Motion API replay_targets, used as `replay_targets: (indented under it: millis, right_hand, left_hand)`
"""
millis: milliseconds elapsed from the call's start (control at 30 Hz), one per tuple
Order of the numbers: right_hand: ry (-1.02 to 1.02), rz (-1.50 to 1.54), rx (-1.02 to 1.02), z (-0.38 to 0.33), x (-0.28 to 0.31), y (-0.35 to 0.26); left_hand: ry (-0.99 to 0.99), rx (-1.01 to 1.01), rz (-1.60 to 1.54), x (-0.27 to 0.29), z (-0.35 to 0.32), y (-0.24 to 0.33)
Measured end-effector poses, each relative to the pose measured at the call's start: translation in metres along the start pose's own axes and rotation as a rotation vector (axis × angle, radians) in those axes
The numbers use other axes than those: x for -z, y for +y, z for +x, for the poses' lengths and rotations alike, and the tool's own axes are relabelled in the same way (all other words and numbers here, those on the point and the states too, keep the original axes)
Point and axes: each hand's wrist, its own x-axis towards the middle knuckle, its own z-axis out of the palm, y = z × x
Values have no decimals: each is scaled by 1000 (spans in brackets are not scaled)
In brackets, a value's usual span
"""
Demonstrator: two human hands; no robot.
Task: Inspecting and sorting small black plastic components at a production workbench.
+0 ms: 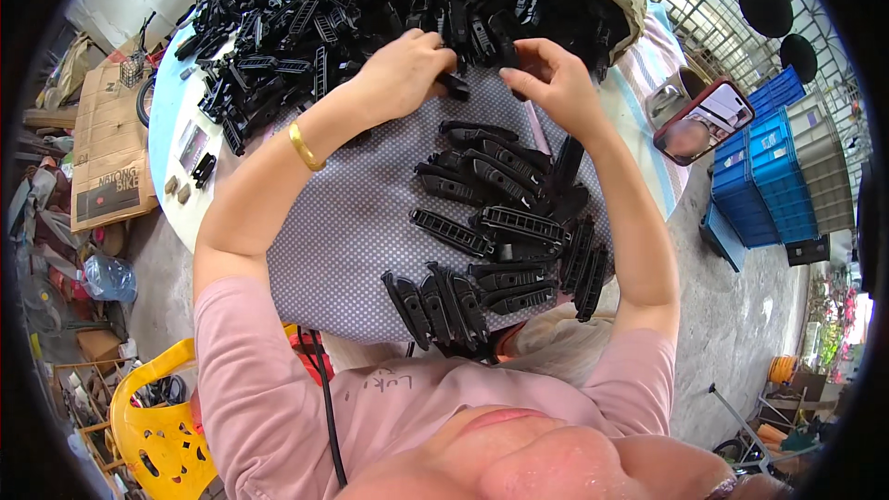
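My left hand [407, 72] is closed on a small black plastic part [454, 86] at the near edge of a big heap of such parts [306, 23]. To its right, my right hand [556, 83] has thumb and fingers pinched on another black plastic part [507, 54], its far end merging with the dark heap. Between my forearms lie several long black slotted plastic pieces [505, 167], shaped like handles. More pieces [435, 307] sit in small side-by-side groups at the table's near edge.
A dotted grey cloth [343, 231] covers the round table. A phone [706, 122] stands by a metal cup [669, 97] at the right edge. Blue crates [764, 176] are stacked on the right; a yellow chair [162, 426] and flattened cardboard [111, 143] are on the left.
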Motion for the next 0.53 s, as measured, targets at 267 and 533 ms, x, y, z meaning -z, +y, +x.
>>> replay_targets:
  millis: [267,533]
  right_hand:
    - [-89,385,-44,2,5,-4]
    - [-388,-112,20,7,16,13]
  left_hand:
    - [-39,13,-568,-21,46,12]
    - [5,-186,86,-16,40,-10]
